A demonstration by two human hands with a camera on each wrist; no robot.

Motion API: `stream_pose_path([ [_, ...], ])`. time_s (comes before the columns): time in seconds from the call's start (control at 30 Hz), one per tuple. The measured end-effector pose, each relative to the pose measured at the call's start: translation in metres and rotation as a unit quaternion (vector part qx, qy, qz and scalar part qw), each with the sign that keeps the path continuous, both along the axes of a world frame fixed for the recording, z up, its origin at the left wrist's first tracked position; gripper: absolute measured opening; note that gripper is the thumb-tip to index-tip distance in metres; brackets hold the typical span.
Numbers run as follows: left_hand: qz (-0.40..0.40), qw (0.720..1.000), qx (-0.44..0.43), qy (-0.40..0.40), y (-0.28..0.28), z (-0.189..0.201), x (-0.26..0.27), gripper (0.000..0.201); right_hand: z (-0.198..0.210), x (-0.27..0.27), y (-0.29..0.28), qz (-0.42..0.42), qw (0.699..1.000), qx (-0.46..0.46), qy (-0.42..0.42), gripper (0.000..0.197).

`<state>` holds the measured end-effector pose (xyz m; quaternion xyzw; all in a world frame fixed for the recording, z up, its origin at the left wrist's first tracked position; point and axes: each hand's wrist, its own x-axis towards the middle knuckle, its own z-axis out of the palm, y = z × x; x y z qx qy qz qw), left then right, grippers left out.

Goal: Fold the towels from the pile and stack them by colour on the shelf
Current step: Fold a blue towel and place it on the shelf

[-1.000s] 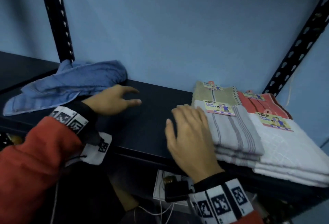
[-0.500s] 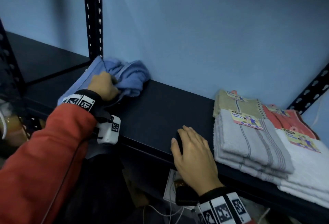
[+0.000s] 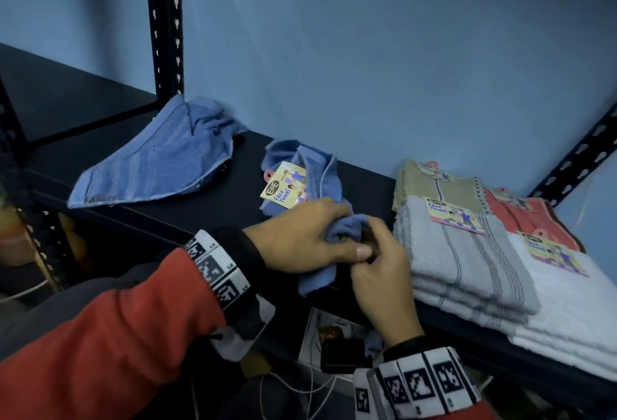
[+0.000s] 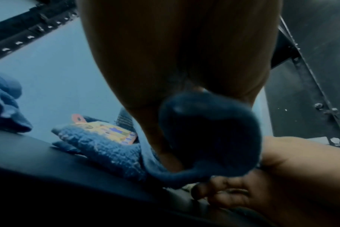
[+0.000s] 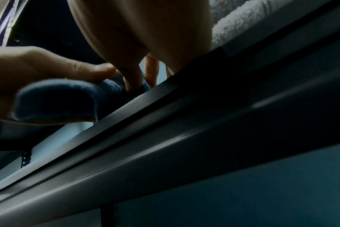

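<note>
A small blue face towel with a yellow label lies crumpled on the dark shelf, mid-frame. My left hand grips its near bunched end, fingers curled over the cloth. My right hand meets it from the right and pinches the same cloth at the shelf's front edge. A second blue towel lies loose at the back left. Folded grey towels sit stacked just right of my hands, with beige, red and white ones beside them.
A black perforated upright stands behind the left towel, another upright at the far right. The blue wall backs the shelf. Below the shelf edge are a white box, a dark device and cables.
My left hand has pulled a small blue towel from the left pile to the shelf's middle. My right hand lifted off the shelf and joined it on the cloth. The view swung left.
</note>
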<state>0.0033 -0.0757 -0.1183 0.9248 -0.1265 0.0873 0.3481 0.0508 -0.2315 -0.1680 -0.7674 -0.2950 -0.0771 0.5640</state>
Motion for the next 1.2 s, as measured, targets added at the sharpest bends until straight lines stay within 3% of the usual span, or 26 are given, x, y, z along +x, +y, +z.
stream_pose_path([
  [0.13,0.007,1.0,-0.015,-0.017,0.018,0.001,-0.002,0.033,-0.004,0.006,0.002,-0.04,0.999,-0.005,0.004,0.01],
  [0.3,0.093,0.989,-0.07,-0.091,0.034,0.013,-0.001,0.026,0.003,0.0,0.004,-0.058,0.998,0.004,-0.014,0.031],
  [0.4,0.1,0.977,-0.17,-0.082,0.05,0.022,-0.002,0.028,0.014,-0.007,0.002,-0.063,0.998,-0.016,-0.028,0.038],
  [0.5,0.086,0.944,-0.313,-0.057,0.054,0.031,-0.008,0.022,0.029,-0.016,0.002,-0.071,0.993,-0.027,-0.087,0.013],
  [0.57,0.066,0.934,-0.348,-0.043,0.048,0.04,-0.01,0.019,0.043,-0.024,0.005,-0.049,0.991,-0.03,-0.122,0.022],
  [0.63,0.032,0.949,-0.31,-0.037,0.04,0.054,-0.011,0.018,0.062,-0.027,0.007,-0.028,0.99,-0.031,-0.136,0.025],
  [0.7,0.004,0.969,-0.244,-0.046,0.036,0.073,-0.01,0.017,0.082,-0.022,0.007,-0.006,0.992,-0.005,-0.122,0.016],
  [0.87,-0.016,0.985,-0.136,-0.102,0.032,0.132,0.002,0.023,0.138,0.003,-0.008,0.047,0.995,0.014,-0.085,0.009],
  [0.97,-0.037,0.993,-0.051,-0.102,0.024,0.16,0.007,0.027,0.156,0.018,-0.016,0.11,0.993,0.008,-0.037,0.024],
  [1.13,-0.001,0.994,0.01,-0.108,0.024,0.155,0.022,0.031,0.147,0.038,-0.023,0.157,0.987,0.022,0.024,0.01],
  [1.2,-0.018,0.994,-0.002,-0.106,0.023,0.147,0.027,0.028,0.138,0.04,-0.025,0.189,0.981,0.018,0.048,0.015],
])
